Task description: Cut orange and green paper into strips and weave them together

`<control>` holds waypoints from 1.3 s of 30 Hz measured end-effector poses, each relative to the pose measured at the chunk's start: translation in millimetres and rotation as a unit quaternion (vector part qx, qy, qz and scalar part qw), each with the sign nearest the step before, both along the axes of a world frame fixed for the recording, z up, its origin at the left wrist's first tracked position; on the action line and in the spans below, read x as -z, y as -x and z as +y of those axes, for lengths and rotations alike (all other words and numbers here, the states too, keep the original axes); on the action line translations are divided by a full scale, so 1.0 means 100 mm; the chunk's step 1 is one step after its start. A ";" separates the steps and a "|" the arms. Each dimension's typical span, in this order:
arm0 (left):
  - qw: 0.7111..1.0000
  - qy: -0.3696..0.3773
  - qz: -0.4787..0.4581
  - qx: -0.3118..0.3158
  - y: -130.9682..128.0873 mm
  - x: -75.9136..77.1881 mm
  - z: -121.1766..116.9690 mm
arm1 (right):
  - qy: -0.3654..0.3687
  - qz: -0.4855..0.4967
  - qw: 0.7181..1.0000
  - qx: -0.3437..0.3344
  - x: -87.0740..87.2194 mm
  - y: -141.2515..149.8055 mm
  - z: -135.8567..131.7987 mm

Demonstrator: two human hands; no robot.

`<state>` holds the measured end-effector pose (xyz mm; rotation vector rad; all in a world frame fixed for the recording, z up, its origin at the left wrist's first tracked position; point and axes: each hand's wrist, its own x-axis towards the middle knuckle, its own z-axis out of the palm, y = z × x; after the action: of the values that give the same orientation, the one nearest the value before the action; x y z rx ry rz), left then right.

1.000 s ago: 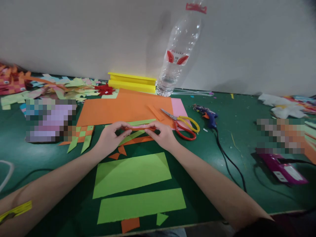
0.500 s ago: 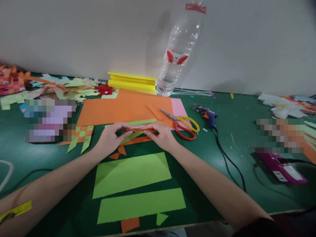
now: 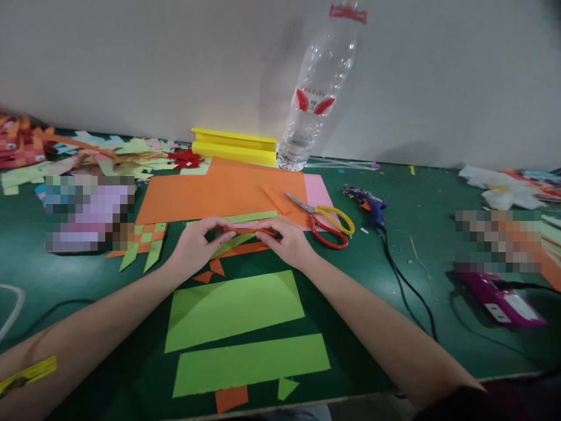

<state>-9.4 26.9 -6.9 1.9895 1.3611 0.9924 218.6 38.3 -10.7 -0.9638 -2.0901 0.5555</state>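
Between my two hands runs a narrow orange paper strip (image 3: 246, 231), held nearly level just above the table. My left hand (image 3: 202, 244) pinches its left part with thumb and fingers. On the other side my right hand (image 3: 284, 241) grips the right part in the same way. A bit of pink paper shows behind the strip. Under and around the fingers lie a green paper strip (image 3: 239, 241) and another orange strip (image 3: 245, 249). Closer to me are two green paper sheets (image 3: 236, 310), (image 3: 252, 363) and small orange scraps (image 3: 216, 268).
Scissors (image 3: 333, 222) with red and yellow handles lie on an orange sheet (image 3: 188, 196). Right of them is a blue glue gun (image 3: 370, 204) with a black cord. A clear bottle (image 3: 318, 76) stands by the wall. A purple power strip (image 3: 499, 298) sits at right, a woven paper piece (image 3: 146, 240) at left.
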 end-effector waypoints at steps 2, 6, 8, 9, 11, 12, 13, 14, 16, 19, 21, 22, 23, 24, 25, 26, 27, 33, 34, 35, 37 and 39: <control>1.000 -0.001 -0.001 -0.001 -0.01 -0.01 0.00 | -0.004 0.001 1.000 0.000 0.00 0.00 0.00; 1.000 0.003 -0.007 -0.002 -0.01 -0.02 -0.01 | -0.013 0.003 1.000 0.004 0.01 0.00 0.00; 1.000 0.008 -0.008 -0.002 -0.02 -0.03 -0.01 | -0.012 0.005 1.000 0.006 0.01 0.00 0.00; 1.000 0.011 -0.008 -0.003 -0.02 -0.03 -0.01 | -0.009 0.007 1.000 0.007 0.00 0.00 -0.01; 1.000 0.014 -0.007 -0.005 -0.01 -0.04 -0.02 | -0.004 0.009 1.000 0.007 -0.01 0.00 -0.01; 1.000 0.014 -0.007 -0.005 -0.01 -0.04 -0.02 | -0.004 0.010 1.000 0.005 -0.01 0.01 -0.02; 1.000 0.013 -0.007 -0.005 -0.01 -0.04 -0.02 | -0.003 0.010 1.000 0.002 -0.02 0.01 -0.02; 1.000 0.013 -0.007 -0.004 -0.02 -0.04 -0.02 | -0.003 0.010 1.000 0.001 -0.02 0.01 -0.02; 1.000 0.012 -0.008 -0.005 -0.02 -0.05 -0.02 | -0.003 0.009 1.000 0.000 -0.03 0.01 -0.02; 1.000 0.011 -0.006 -0.006 -0.02 -0.05 -0.02 | -0.002 0.008 1.000 0.006 -0.04 0.01 -0.02; 1.000 0.008 -0.002 -0.004 -0.01 -0.04 -0.02 | 0.000 0.009 1.000 0.004 -0.04 0.01 -0.02; 1.000 0.006 -0.001 -0.002 -0.01 -0.04 -0.02 | 0.002 0.009 1.000 0.004 -0.04 0.01 -0.02; 1.000 0.004 0.000 -0.001 -0.01 -0.05 -0.02 | 0.004 0.009 1.000 0.003 -0.03 0.01 -0.02; 1.000 0.004 0.000 0.000 -0.01 -0.05 -0.02 | 0.004 0.009 1.000 0.003 -0.03 0.01 -0.02; 1.000 0.005 -0.001 0.001 -0.01 -0.05 -0.02 | 0.005 0.009 1.000 0.004 -0.04 0.01 -0.02; 1.000 0.006 -0.002 0.001 -0.01 -0.06 -0.01 | 0.006 0.008 1.000 0.004 -0.04 0.01 -0.02; 1.000 0.009 -0.002 0.002 -0.01 -0.06 -0.01 | 0.008 0.008 1.000 0.003 -0.04 0.01 -0.02; 1.000 0.015 -0.007 0.001 -0.02 -0.07 -0.03 | 0.010 0.007 1.000 0.005 -0.03 0.01 -0.02; 1.000 0.016 -0.007 0.001 -0.02 -0.07 -0.03 | 0.007 0.009 1.000 0.007 -0.03 0.01 -0.02; 1.000 0.016 -0.007 0.000 -0.02 -0.06 -0.03 | 0.004 0.010 1.000 0.008 -0.02 0.01 -0.02; 1.000 0.015 -0.007 0.000 -0.02 -0.06 -0.03 | 0.002 0.011 1.000 0.008 -0.02 0.00 -0.02; 1.000 0.013 -0.002 0.000 -0.02 -0.06 -0.03 | 0.003 0.014 1.000 0.008 -0.01 0.00 -0.01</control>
<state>-7.7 24.4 -1.2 1.9678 1.3649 0.9744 218.2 36.9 -9.9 -0.9684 -2.0552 0.5643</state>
